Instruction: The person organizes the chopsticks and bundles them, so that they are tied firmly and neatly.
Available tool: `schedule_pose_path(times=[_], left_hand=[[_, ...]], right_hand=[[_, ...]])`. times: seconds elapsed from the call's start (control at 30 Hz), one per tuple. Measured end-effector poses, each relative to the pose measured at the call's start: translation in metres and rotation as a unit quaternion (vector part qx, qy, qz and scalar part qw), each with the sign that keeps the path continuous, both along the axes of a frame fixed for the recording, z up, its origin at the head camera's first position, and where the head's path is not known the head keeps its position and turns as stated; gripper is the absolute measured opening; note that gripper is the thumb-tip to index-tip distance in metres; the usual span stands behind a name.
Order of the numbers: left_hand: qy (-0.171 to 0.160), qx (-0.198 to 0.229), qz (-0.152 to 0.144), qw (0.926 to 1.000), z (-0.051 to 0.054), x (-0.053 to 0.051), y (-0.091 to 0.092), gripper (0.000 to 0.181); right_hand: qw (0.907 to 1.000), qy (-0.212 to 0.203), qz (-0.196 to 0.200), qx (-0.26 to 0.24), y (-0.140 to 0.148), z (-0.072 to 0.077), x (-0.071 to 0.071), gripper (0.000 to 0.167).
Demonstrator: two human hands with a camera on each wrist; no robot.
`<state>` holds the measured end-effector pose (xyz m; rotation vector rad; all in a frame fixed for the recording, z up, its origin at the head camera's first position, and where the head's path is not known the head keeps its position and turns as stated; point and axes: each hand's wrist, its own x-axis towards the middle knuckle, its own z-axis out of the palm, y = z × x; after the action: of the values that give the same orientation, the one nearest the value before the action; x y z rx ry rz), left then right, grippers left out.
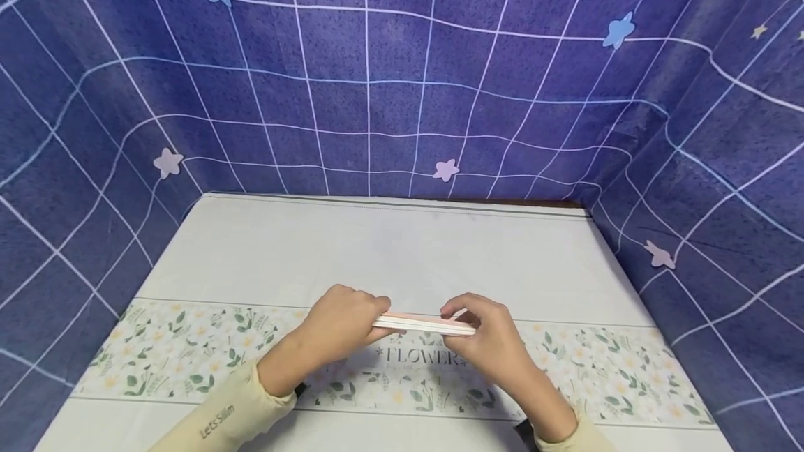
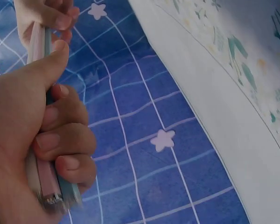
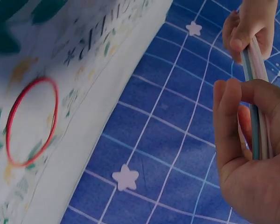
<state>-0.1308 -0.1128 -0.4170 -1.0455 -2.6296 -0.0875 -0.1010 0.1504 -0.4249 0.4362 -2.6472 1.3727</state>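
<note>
A bundle of slim pastel sticks (image 1: pixel 422 324) stretches level between the two hands, above the table. My left hand (image 1: pixel 345 318) grips one end, its fingers curled round the bundle. My right hand (image 1: pixel 493 333) holds the other end between bent fingers and thumb. Up close in the left wrist view, a pink stick (image 2: pixel 47 179) lies beside a teal stick (image 2: pixel 69 191). The right wrist view shows the teal side (image 3: pixel 255 133) of the bundle passing through the right hand. The exact kind of stick cannot be made out.
A thin red loop (image 3: pixel 9 121), like a rubber band, lies on the flowered cloth near the right hand. The white cloth (image 1: pixel 377 250) with a flower strip covers the table. Blue grid-patterned fabric (image 1: pixel 389 103) hangs behind and at both sides.
</note>
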Motion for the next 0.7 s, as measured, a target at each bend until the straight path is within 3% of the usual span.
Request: schedule_pose_path(times=[0.1,0.23,0.4,0.53,0.6,0.7], left_hand=[[0.002,-0.005,-0.009,0.9999,-0.001,0.000,0.003,0.044],[-0.020,-0.004,-0.015,0.9997,-0.004,0.001,0.003,0.041],[-0.035,-0.009,-0.015,0.9992,-0.002,0.002,-0.001,0.038],[-0.025,-0.012,-0.004,0.9996,0.002,0.002,-0.004,0.036],[-0.021,-0.013,-0.002,0.9997,0.003,0.003,-0.004,0.036],[-0.014,-0.016,-0.002,0.9998,0.004,0.005,-0.004,0.036]], right_hand=[[1.0000,0.004,0.002,0.003,-0.003,0.001,-0.001,0.041],[0.9997,0.014,0.022,0.003,-0.004,0.003,0.000,0.040],[0.9965,0.008,0.082,-0.016,0.001,0.002,0.001,0.040],[0.9917,0.043,0.119,-0.024,0.007,-0.001,-0.001,0.032],[0.9898,0.065,0.118,-0.046,0.010,-0.003,-0.003,0.026],[0.9842,0.074,0.128,-0.097,0.013,-0.005,-0.007,0.039]])
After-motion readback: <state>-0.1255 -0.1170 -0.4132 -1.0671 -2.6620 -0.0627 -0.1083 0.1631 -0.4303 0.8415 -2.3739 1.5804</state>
